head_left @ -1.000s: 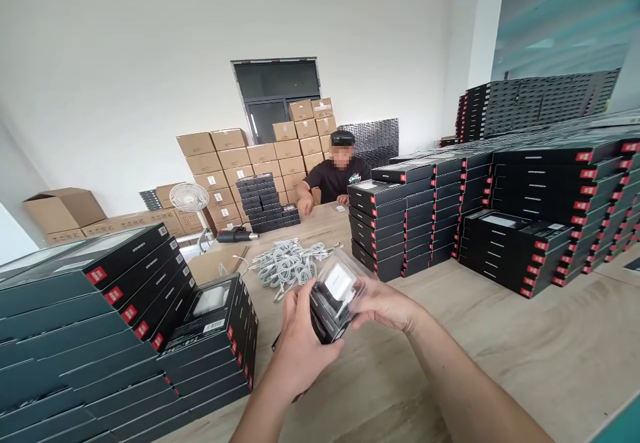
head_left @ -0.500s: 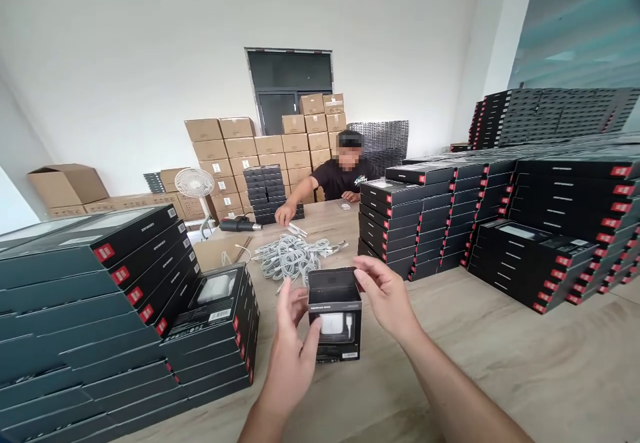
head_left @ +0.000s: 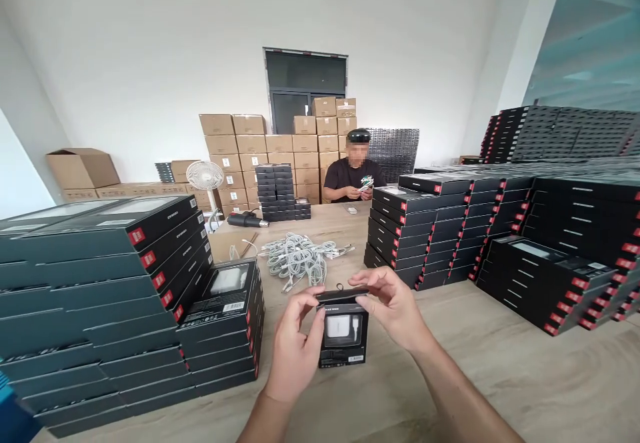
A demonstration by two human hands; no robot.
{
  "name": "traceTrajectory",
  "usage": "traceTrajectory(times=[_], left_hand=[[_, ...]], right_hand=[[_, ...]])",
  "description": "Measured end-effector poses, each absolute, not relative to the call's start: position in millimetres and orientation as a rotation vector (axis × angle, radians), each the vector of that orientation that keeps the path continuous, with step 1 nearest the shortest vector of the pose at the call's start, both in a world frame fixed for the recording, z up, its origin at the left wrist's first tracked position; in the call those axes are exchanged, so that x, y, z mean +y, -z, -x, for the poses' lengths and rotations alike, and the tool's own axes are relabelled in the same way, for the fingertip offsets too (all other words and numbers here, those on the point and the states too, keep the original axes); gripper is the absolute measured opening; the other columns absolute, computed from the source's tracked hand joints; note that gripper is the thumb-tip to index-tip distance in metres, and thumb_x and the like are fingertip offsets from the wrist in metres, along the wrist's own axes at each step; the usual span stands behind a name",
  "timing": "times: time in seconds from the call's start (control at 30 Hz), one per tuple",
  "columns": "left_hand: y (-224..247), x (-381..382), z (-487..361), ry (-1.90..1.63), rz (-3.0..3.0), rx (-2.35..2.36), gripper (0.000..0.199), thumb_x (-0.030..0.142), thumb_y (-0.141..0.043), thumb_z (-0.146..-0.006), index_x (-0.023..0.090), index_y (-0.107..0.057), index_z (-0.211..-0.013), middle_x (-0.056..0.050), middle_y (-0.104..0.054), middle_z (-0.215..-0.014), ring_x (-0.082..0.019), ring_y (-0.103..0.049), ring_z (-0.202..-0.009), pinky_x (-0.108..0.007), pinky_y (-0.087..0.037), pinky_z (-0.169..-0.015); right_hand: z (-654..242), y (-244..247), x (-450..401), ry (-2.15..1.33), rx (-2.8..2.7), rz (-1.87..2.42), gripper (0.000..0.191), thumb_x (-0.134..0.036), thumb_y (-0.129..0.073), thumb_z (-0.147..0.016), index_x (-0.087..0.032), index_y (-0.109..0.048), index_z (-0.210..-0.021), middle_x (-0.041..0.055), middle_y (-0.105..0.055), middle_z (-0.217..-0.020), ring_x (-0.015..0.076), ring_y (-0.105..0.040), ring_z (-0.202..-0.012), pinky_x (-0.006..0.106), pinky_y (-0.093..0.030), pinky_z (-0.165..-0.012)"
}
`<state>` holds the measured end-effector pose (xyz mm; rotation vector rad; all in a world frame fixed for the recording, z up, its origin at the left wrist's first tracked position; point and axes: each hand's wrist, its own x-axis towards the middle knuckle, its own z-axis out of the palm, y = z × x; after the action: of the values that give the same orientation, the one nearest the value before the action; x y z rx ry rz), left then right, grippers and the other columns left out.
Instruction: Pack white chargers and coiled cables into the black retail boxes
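A small black charger box [head_left: 343,355] stands upright on the table in front of me. Through its front window show a white charger [head_left: 338,326] and a white cable plug. My left hand [head_left: 296,340] grips the left top edge, thumb on the front and fingers behind. At the right top corner, my right hand [head_left: 393,306] pinches the box between thumb and fingers. The top flap [head_left: 345,294] is folded most of the way down between my hands, with a small black loop sticking up behind it. Whether it is fully closed I cannot tell.
Stacked black boxes line the left [head_left: 125,310] and right [head_left: 435,230]. Behind my box lies a pile of grey-white cables [head_left: 297,256], with a black heat gun [head_left: 249,219] beyond. A co-worker [head_left: 355,176] sits across the table, holding something small. Cartons [head_left: 305,143] are piled behind.
The box's top flap has gone from standing open to nearly flat, and my hands have closed in on the top edge. The co-worker's outstretched arm has drawn back from the cables.
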<state>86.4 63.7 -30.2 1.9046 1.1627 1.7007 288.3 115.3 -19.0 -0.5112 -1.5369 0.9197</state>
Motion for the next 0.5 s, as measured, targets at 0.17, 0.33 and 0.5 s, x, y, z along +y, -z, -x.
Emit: traceTrajectory(times=[0.17,0.33,0.5], left_hand=[[22,60,-86,-1.635,-1.954,1.119,0.017,0.023,-0.057,-0.093,0.024,-0.063,-0.109,-0.007,-0.067,-0.117,-0.020,-0.062,-0.114,-0.036,-0.049,-0.101],[12,59,-86,-1.633,-1.926,1.118,0.017,0.026,-0.056,-0.094,0.024,-0.072,-0.098,-0.007,-0.069,-0.107,-0.021,-0.064,-0.106,-0.034,-0.050,-0.094],[15,61,-84,-1.623,-1.867,1.129,0.020,0.028,-0.055,-0.093,0.023,-0.075,-0.093,-0.008,-0.068,-0.112,-0.023,-0.064,-0.108,-0.037,-0.051,-0.094]], right_hand=[[-292,15,113,-0.922,-1.694,0.524,0.008,-0.027,-0.075,-0.083,-0.024,-0.071,-0.088,0.0051,-0.071,-0.102,0.0217,-0.067,-0.102,0.036,-0.051,-0.092],[-291,14,114,-0.936,-1.613,0.544,0.008,-0.031,-0.077,-0.081,-0.024,-0.076,-0.086,0.0051,-0.074,-0.093,0.0219,-0.069,-0.093,0.035,-0.054,-0.084],[-300,10,111,-1.011,-1.694,0.560,0.012,-0.035,-0.075,-0.083,-0.024,-0.077,-0.082,0.0071,-0.072,-0.104,0.0228,-0.067,-0.100,0.036,-0.053,-0.088]])
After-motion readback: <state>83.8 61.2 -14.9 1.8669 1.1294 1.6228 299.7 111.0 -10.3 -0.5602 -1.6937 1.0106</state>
